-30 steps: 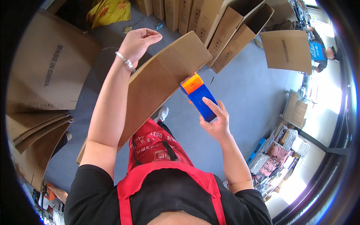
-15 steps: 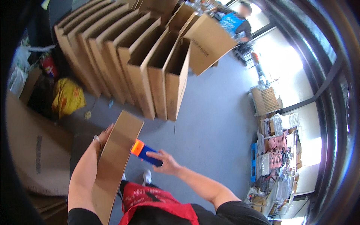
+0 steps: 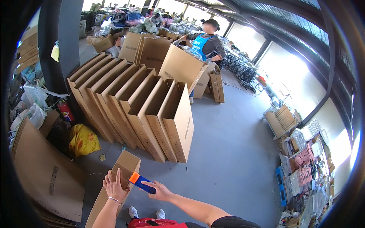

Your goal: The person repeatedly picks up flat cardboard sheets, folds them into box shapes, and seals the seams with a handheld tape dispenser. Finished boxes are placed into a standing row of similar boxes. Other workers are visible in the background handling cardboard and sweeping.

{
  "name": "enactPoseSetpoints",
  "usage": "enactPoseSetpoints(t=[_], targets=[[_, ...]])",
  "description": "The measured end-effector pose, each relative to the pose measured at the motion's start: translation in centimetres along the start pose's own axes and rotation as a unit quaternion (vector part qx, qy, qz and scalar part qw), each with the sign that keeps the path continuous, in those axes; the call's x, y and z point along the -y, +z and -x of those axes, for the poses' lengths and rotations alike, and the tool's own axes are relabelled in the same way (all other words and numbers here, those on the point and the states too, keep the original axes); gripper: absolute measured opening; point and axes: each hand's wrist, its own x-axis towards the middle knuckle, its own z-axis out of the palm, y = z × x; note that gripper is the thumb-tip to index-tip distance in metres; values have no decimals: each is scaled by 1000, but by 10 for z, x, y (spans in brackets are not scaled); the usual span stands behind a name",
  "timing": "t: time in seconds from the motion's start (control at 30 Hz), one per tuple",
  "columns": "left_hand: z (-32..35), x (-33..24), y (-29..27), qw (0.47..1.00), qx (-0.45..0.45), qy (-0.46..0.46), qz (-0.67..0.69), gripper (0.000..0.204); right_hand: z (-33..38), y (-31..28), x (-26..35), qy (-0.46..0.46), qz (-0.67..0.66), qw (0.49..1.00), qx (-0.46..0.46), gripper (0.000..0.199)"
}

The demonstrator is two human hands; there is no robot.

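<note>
A long, narrow cardboard box (image 3: pixel 128 161) stands on edge in front of me. My left hand (image 3: pixel 114 187) lies on its narrow face with the fingers stretched and spread, and a bracelet shows at the wrist. My right hand (image 3: pixel 161 191) grips a blue hand tool (image 3: pixel 141 183) whose orange end meets the right edge of the box, close to my left fingers. The exact kind of tool is not clear. Beyond the box, a row of tall, open-topped cardboard boxes (image 3: pixel 177 125) stands side by side.
Flat cardboard (image 3: pixel 49 171) leans at the left, near a yellow bag (image 3: pixel 84 140) and a red fire extinguisher (image 3: pixel 65 111). A person in a blue apron (image 3: pixel 200 46) handles a carton behind the row. Loaded shelving (image 3: pixel 304 159) and a blue pallet (image 3: pixel 280 186) line the right.
The view has tilted up, bringing in more of the hall. My left hand has moved from the box's left side onto its narrow face. My right hand still holds the tool at the edge.
</note>
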Motion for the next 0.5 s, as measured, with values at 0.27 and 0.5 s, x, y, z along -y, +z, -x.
enactPoseSetpoints(t=[0.27,0.5], targets=[[5,-13,12,1000,-25,11,-5,114,11,-1,-20,-29,0,1000,-12,82],[6,-6,16,998,-56,17,2,107,4,-3,-19,-46,18,999,4,79]])
